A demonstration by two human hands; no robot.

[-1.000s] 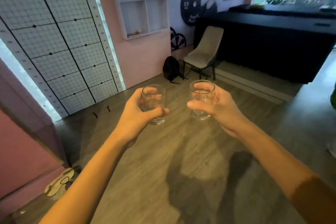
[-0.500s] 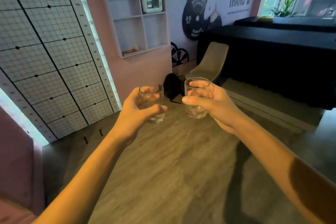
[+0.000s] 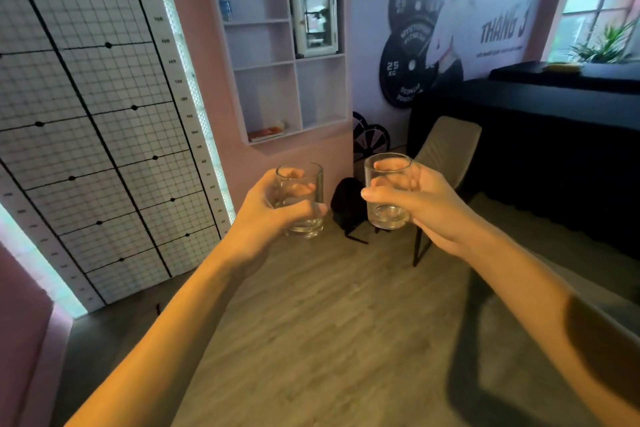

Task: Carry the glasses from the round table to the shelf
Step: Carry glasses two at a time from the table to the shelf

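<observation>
While both glasses are in the air and the round table is out of view, I judge that I am in the middle of the carry, on the way to the shelf. The left hand [image 3: 263, 218] is wrapped around the left glass [image 3: 300, 180], thumb across the front and the fingers behind, seen through the glass wall. The right hand [image 3: 426, 208] holds the right glass [image 3: 387, 215] in the same way, so each grip is closed on its own glass. Both glasses stand upright, near each other but apart, above the wooden floor [image 3: 329, 322], and I see no liquid in them. The white wall shelf [image 3: 263, 66] is ahead, higher than the hands and well apart from them. A white box [image 3: 315, 17] takes its upper right compartment, and something flat, orange and white, which I cannot name, lies in the lower left one. To do this step well, I would hold the glasses level and not let them knock together, because glass against glass can chip. I would also walk around the black backpack [image 3: 346, 204] and the beige chair [image 3: 446, 149], which are on the floor below the shelf and to its right, since my eyes will be on the shelf and not on my feet. For the placing, the lower right compartment seems to me the best target. I would raise one glass first, put its base flat on the board, and loosen the grip only when the glass stands by itself, then do the same with the other.
</observation>
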